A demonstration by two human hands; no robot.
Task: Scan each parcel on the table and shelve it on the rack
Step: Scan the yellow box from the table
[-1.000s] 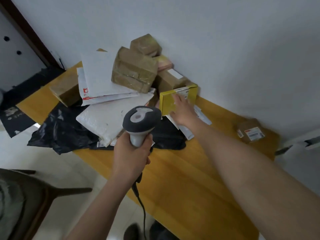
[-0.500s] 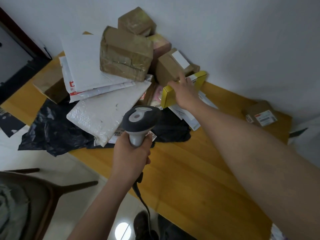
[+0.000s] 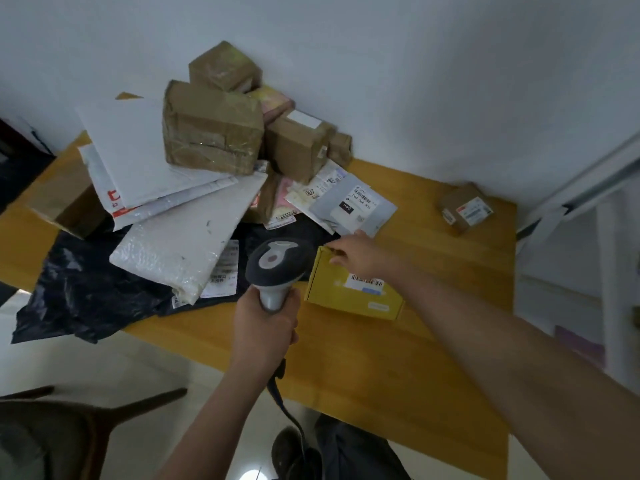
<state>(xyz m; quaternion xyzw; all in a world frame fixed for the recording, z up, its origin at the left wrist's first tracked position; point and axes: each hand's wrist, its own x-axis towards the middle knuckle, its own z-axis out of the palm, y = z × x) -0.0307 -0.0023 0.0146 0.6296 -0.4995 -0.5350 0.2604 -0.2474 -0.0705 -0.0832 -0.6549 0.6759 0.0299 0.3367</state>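
A yellow box with a barcode label on top lies flat on the wooden table, in front of the parcel pile. My right hand grips its far edge, fingers curled over the top. My left hand holds a grey barcode scanner upright, its head just left of the yellow box. The pile holds several brown taped boxes, white mailers, a bubble mailer, a grey labelled mailer and black plastic bags.
A small brown labelled box sits alone at the table's far right corner. A white rack frame stands to the right. A dark chair is at the lower left. The scanner cable hangs toward my shoe.
My right hand has pulled the yellow box off the pile toward me and laid it flat beside the scanner, label up. The grey mailer beneath it is now uncovered.
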